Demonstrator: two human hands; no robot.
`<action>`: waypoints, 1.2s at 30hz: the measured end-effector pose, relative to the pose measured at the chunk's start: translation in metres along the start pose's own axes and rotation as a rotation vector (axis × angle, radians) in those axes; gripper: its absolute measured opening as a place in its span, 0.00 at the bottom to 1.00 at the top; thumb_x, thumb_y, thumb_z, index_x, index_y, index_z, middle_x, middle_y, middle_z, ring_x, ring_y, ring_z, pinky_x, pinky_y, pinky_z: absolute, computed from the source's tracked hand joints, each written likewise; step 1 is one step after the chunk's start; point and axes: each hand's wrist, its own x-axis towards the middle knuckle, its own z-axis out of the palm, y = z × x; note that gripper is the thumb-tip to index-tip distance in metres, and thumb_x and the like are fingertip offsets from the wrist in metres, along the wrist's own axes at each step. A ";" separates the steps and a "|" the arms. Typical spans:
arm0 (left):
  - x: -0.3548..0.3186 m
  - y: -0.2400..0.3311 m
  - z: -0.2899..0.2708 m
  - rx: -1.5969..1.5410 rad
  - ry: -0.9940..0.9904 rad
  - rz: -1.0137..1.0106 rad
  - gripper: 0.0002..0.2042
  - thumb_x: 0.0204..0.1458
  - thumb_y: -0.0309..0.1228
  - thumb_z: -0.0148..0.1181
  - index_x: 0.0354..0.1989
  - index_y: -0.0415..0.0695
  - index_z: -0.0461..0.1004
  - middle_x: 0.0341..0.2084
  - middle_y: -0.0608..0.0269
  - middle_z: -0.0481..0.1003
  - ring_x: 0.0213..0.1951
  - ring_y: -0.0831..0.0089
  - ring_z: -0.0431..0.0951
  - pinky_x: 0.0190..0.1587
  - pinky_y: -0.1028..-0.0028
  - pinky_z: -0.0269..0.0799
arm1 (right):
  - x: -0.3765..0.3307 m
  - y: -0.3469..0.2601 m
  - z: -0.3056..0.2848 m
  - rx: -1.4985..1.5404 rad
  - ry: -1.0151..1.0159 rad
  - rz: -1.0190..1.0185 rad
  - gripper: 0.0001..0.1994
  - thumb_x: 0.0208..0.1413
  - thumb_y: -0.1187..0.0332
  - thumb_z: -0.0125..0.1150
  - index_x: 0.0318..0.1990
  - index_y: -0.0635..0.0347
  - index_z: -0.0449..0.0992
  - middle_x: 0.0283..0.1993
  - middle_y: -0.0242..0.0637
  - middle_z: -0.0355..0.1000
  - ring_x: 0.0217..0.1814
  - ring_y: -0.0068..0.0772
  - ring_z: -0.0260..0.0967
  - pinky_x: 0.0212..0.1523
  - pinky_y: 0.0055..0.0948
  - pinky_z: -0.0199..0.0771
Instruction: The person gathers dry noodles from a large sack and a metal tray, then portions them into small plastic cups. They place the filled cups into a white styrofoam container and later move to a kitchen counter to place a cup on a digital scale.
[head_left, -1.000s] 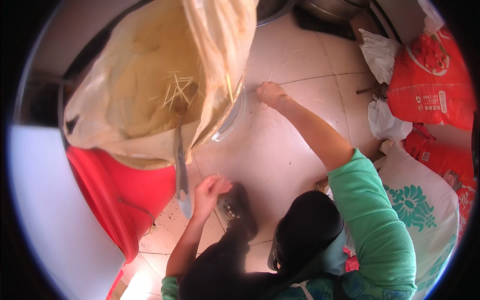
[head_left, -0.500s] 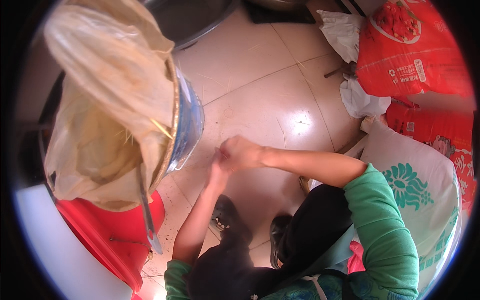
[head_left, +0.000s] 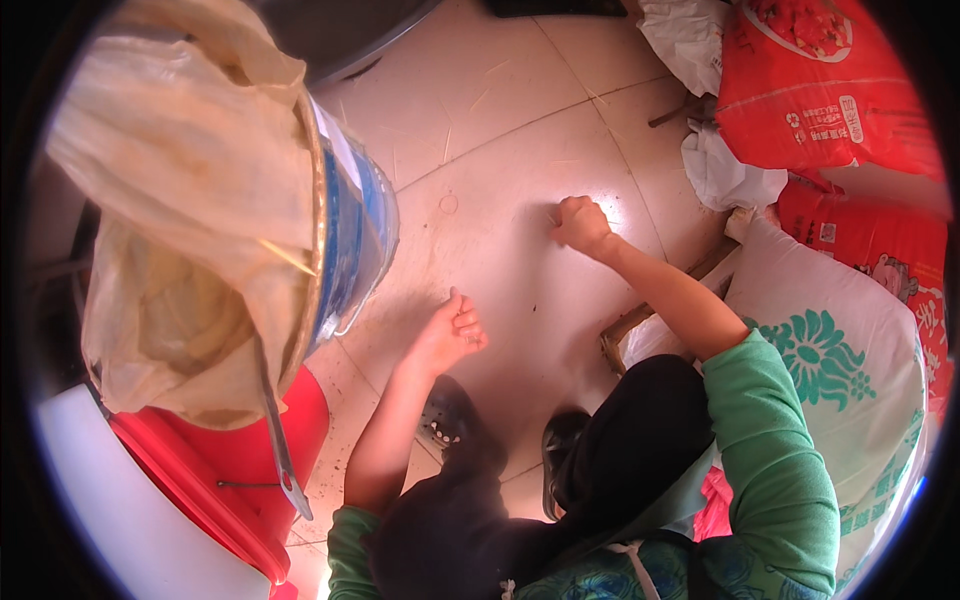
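My left hand (head_left: 448, 336) hovers above the tiled floor, its fingers curled in and the thumb on top. Farther off and to the right, my right hand (head_left: 584, 226) is closed too, with thumb and forefinger pressed together. Whatever either hand may hold is hidden or too small to make out. Left of my hands stands a blue bucket (head_left: 360, 225) with a pale cloth (head_left: 190, 140) draped over and into it. A ladle-like handle (head_left: 285, 455) sticks out over its near edge.
The bucket stands above a red tub (head_left: 225, 470). A dark basin (head_left: 345, 35) lies at the far left. Red printed bags (head_left: 840, 110) and a white sack with a green flower (head_left: 800, 290) crowd the right side. Bits of straw (head_left: 447, 145) are scattered over the floor tiles (head_left: 500, 230).
My hands were together in front of me and are now apart. The right one has moved away to the right and farther off; the left has shifted only slightly.
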 end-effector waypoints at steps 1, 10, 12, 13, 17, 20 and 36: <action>0.000 -0.001 -0.002 0.027 0.007 0.009 0.17 0.61 0.47 0.41 0.26 0.49 0.60 0.15 0.75 0.51 0.19 0.81 0.51 0.25 0.81 0.53 | 0.002 0.004 -0.004 0.097 -0.036 0.051 0.12 0.39 0.65 0.63 0.29 0.65 0.76 0.30 0.50 0.74 0.33 0.45 0.75 0.37 0.35 0.76; -0.011 -0.015 -0.001 0.239 0.070 0.151 0.15 0.62 0.43 0.40 0.26 0.48 0.60 0.13 0.76 0.49 0.15 0.84 0.49 0.19 0.82 0.47 | -0.016 0.091 -0.035 -0.011 0.158 0.074 0.09 0.38 0.68 0.64 0.28 0.62 0.76 0.24 0.40 0.75 0.26 0.38 0.75 0.32 0.31 0.77; -0.014 -0.018 0.001 0.236 0.077 0.182 0.15 0.62 0.43 0.40 0.25 0.49 0.60 0.13 0.77 0.49 0.16 0.84 0.49 0.19 0.82 0.47 | -0.014 0.101 -0.034 -0.148 0.143 0.103 0.09 0.36 0.66 0.66 0.28 0.56 0.78 0.30 0.38 0.76 0.37 0.44 0.74 0.41 0.35 0.74; -0.014 -0.019 0.002 0.254 0.087 0.193 0.16 0.62 0.44 0.40 0.24 0.49 0.59 0.13 0.77 0.49 0.16 0.84 0.48 0.20 0.81 0.47 | -0.014 0.102 -0.031 -0.133 0.107 0.098 0.09 0.36 0.65 0.66 0.28 0.56 0.78 0.30 0.40 0.76 0.38 0.45 0.73 0.41 0.35 0.74; -0.017 -0.023 0.003 0.274 0.109 0.217 0.17 0.62 0.44 0.41 0.21 0.51 0.57 0.14 0.76 0.50 0.16 0.83 0.47 0.21 0.79 0.46 | -0.020 0.095 -0.015 -0.312 -0.030 0.153 0.11 0.39 0.64 0.64 0.31 0.58 0.77 0.34 0.47 0.74 0.40 0.50 0.72 0.42 0.37 0.74; -0.018 -0.024 0.004 0.285 0.129 0.218 0.16 0.61 0.42 0.42 0.21 0.51 0.56 0.15 0.77 0.49 0.17 0.83 0.47 0.21 0.79 0.45 | -0.024 0.091 -0.008 -0.465 -0.012 0.165 0.11 0.42 0.65 0.62 0.34 0.59 0.76 0.38 0.50 0.72 0.41 0.51 0.72 0.41 0.38 0.74; -0.021 -0.026 0.000 0.256 0.122 0.265 0.13 0.61 0.38 0.44 0.24 0.52 0.59 0.16 0.78 0.51 0.17 0.86 0.50 0.19 0.83 0.45 | 0.007 0.090 -0.010 -0.481 0.183 -0.297 0.07 0.40 0.73 0.60 0.29 0.63 0.72 0.30 0.44 0.72 0.35 0.41 0.72 0.35 0.33 0.75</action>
